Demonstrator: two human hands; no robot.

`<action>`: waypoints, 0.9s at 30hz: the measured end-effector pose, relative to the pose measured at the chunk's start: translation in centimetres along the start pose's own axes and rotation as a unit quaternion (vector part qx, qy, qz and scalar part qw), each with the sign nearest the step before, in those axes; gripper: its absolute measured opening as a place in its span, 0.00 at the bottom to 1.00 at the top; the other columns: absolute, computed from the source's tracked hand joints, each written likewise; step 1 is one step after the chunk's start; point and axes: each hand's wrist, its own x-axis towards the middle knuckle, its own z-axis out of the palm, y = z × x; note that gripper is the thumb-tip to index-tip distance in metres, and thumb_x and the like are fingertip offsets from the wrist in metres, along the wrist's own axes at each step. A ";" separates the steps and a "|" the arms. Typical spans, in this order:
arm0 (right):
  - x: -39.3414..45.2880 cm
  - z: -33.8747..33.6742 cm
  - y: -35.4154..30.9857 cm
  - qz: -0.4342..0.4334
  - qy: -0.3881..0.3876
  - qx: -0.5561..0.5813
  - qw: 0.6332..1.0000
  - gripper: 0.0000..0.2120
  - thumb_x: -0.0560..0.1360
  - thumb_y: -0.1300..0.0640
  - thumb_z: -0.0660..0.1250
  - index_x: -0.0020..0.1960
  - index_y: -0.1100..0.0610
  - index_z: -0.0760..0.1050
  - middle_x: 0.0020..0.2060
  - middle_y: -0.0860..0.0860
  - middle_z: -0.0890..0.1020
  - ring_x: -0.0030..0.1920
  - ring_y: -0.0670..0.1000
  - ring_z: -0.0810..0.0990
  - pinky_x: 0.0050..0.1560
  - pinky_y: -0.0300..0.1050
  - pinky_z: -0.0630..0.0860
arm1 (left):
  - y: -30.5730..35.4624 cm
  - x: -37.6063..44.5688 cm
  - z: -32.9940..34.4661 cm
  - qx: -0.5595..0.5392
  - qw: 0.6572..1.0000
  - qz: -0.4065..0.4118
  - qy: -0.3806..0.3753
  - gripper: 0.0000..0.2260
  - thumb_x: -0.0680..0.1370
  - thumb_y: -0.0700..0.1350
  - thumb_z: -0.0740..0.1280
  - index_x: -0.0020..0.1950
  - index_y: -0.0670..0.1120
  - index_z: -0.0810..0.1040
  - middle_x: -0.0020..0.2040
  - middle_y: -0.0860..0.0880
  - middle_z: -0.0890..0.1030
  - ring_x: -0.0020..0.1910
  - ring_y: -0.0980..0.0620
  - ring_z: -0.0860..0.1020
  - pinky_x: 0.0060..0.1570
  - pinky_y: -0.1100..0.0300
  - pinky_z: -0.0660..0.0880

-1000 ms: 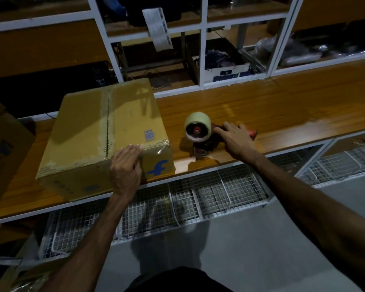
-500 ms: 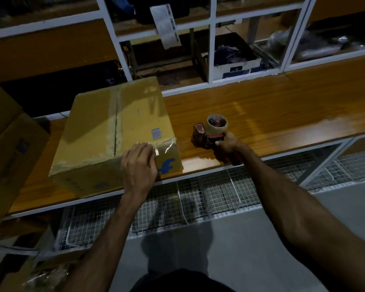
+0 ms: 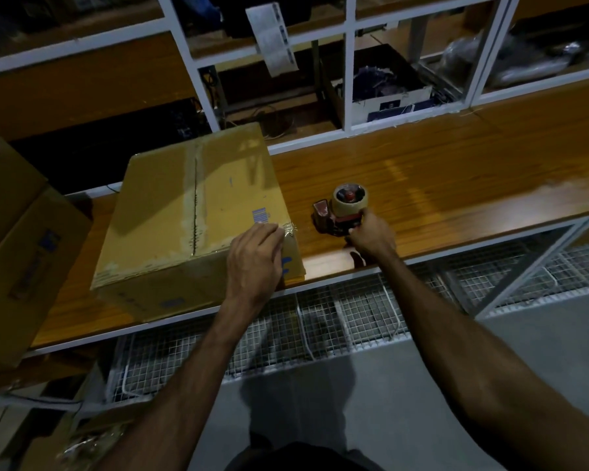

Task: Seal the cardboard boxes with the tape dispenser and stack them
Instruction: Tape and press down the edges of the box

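left hand (image 3: 254, 258) flat on box (image 3: 198, 212) | right hand (image 3: 373, 234) grips tape dispenser (image 3: 340, 210)

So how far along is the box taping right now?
Early on. The cardboard box on the bench is closed, but its top seam looks worn and split, not freshly taped. In hand: the left hand steadies its near corner while the right hand grips the tape dispenser beside it. Left: taping, then stacking with the boxes at left.

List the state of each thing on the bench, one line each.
cardboard box: flaps closed, centre seam taped, on the bench
tape dispenser: upright on the bench, roll loaded
left hand: resting on the box's near corner
right hand: grips the dispenser's handle
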 end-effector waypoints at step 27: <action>-8.3 2.4 -6.8 0.228 -0.319 0.539 0.746 0.15 0.78 0.46 0.76 0.34 0.50 0.82 0.34 0.44 0.79 0.35 0.43 0.78 0.49 0.43 0.75 | -0.5 -0.8 0.2 -0.064 0.997 -0.031 -0.024 0.23 0.78 0.32 0.68 0.72 0.44 0.79 0.71 0.44 0.80 0.74 0.43 0.75 0.75 0.43 0.69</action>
